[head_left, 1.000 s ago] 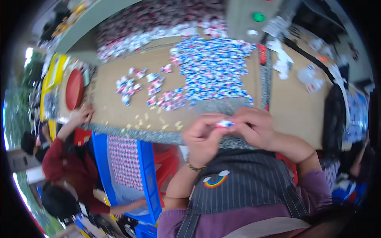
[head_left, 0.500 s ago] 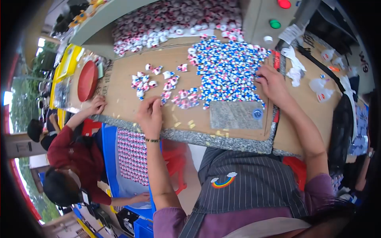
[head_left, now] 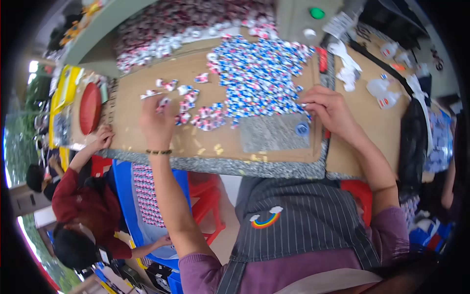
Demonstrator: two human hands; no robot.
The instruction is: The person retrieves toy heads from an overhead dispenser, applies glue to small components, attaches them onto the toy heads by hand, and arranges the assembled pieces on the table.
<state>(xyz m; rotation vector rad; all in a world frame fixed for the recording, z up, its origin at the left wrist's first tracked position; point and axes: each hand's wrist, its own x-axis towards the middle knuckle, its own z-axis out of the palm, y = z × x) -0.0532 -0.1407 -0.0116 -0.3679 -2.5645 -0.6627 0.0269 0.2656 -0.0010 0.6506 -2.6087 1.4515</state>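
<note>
My left hand [head_left: 157,120], smeared by motion, is over a loose group of small white, pink and blue pieces [head_left: 188,100] on the cardboard-covered table. Its fingers hide some of them, and whether they grip one is unclear. My right hand [head_left: 329,111] has thumb and fingers pinched together at the right edge of a broad spread of small blue-and-white pieces [head_left: 259,73]. What is in the pinch is too small to make out. Between the hands, a cluster of pinkish pieces [head_left: 209,117] lies by a grey flat slab [head_left: 269,134] with a round blue item [head_left: 302,129] on it.
Many pink-and-white pieces [head_left: 186,34] are heaped at the back. A red oval dish [head_left: 90,109] stands at left, near a co-worker's hand [head_left: 103,137]. Below it, a blue tray [head_left: 123,183] bears rows of pieces. Plastic bottles [head_left: 384,93] lie at right.
My left hand has moved forward and left, over the loose pieces. My right hand has drawn back slightly toward me along the edge of the blue-and-white pieces. The whole view has shifted.
</note>
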